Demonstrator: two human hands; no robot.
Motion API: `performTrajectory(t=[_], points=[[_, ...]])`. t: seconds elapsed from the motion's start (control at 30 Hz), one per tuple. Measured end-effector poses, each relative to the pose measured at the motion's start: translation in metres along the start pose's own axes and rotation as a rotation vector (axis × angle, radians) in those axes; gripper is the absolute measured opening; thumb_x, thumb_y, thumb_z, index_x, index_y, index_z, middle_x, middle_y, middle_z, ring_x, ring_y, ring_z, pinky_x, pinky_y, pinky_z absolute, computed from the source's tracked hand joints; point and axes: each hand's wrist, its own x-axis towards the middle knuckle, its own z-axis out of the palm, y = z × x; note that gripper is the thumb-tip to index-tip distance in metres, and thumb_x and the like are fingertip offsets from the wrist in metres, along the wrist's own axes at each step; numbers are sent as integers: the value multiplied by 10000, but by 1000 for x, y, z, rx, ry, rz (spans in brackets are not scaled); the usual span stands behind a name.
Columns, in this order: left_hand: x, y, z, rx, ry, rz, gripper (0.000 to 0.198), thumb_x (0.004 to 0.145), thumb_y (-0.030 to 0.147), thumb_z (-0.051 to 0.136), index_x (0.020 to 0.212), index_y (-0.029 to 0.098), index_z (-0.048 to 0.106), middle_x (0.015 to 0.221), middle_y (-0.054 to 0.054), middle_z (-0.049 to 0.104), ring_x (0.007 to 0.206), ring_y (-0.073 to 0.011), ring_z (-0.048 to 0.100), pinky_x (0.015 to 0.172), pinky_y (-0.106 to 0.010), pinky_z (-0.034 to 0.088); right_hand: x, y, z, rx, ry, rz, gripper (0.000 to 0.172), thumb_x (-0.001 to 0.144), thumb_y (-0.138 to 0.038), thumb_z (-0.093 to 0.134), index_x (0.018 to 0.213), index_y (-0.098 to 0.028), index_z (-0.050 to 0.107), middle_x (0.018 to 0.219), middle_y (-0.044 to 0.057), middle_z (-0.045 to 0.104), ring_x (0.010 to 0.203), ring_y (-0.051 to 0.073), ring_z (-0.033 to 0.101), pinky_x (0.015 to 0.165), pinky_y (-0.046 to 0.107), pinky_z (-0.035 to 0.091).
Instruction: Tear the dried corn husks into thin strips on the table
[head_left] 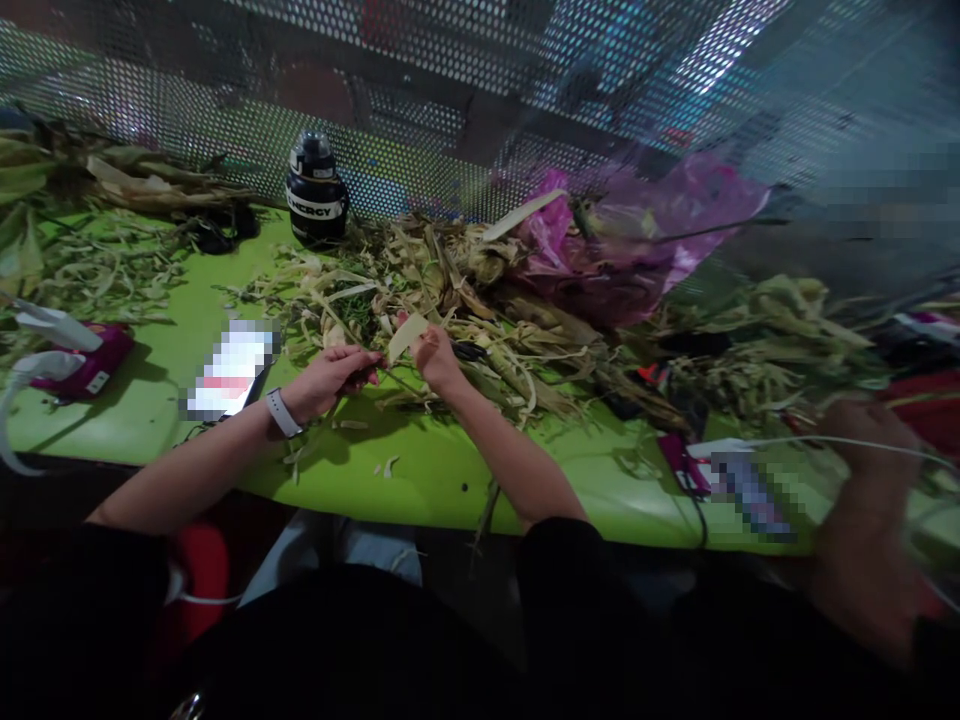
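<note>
A pale, flat strip (407,338) that looks like dried husk is pinched in my right hand (435,358), its fingers curled closed. Its lower end comes close to the fingertips of my left hand (330,380), which are pressed together. What those left fingers hold, if anything, is too small to make out. A white band (283,413) circles my left wrist. Both hands are over the near side of a heap of dry, husk-like leaves and strips (442,265) on the green table (427,470).
A black bottle (316,195) stands behind the heap. A phone (231,370) lies left of my hands, beyond it a purple power block (86,360) with white plugs. A pink plastic bag (637,245) is at the back right. Another person's blurred hand (874,435) is at far right.
</note>
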Motion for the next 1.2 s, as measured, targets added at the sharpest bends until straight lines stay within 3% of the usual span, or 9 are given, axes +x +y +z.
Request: performTrajectory(t=[0.2,0.33,0.37,0.5,0.57,0.67,0.83,1.03,1.2], points=[[-2,5,3,-219,34,8,144,815,282,721,822,138,724,827,-76,755,730,-122,685,652,-198,530,17,10,-21,155,-54,156,483,744,-680,609,722,-199,569,623,7,557,573,135,528,613,304,439],[-3,13,5,-356,57,18,263,932,344,568,944,129,719,963,-111,764,924,-166,711,819,-253,554,21,10,-40,32,143,95,415,728,-577,665,644,-215,481,535,-59,426,511,98,399,556,266,365],[-3,14,5,-370,73,21,292,937,369,558,957,126,718,969,-113,764,936,-170,709,830,-256,552,17,7,-39,-27,114,72,433,752,-569,642,592,-216,450,503,-63,380,497,96,367,541,266,335],[-5,12,6,-390,146,111,210,873,334,657,934,142,716,964,-87,763,924,-163,703,776,-233,542,-12,-9,-11,-221,-349,-17,464,828,-606,547,619,-192,533,528,-43,429,514,102,375,530,267,272],[-7,10,7,-386,161,115,164,852,304,675,906,156,719,953,-75,763,893,-159,703,675,-209,524,-26,-15,7,-272,-483,-52,460,821,-605,562,631,-187,523,555,-44,440,536,99,385,539,257,270],[-8,9,7,-399,154,106,131,834,279,686,866,159,728,931,-71,766,889,-170,705,597,-196,497,-36,-15,24,-224,-491,-114,368,853,-496,525,657,-186,493,603,-38,470,581,100,406,574,247,299],[-7,9,7,-472,152,133,47,774,151,724,817,133,727,904,-69,771,954,-181,711,716,-214,533,-32,-6,24,-200,-566,-155,272,832,-358,499,626,-196,425,573,-46,438,567,97,393,584,245,303],[-4,7,3,-450,164,172,102,757,152,761,841,111,723,938,-87,768,929,-159,716,740,-194,524,-29,-5,19,-165,-674,-108,270,820,-361,526,627,-194,438,559,-52,446,536,90,396,550,240,297],[-5,11,3,-417,158,235,138,771,207,760,878,128,723,995,-82,763,930,-150,706,736,-198,521,-30,-6,22,-54,-612,12,312,821,-433,556,651,-190,460,552,-55,478,515,87,431,535,229,330]])
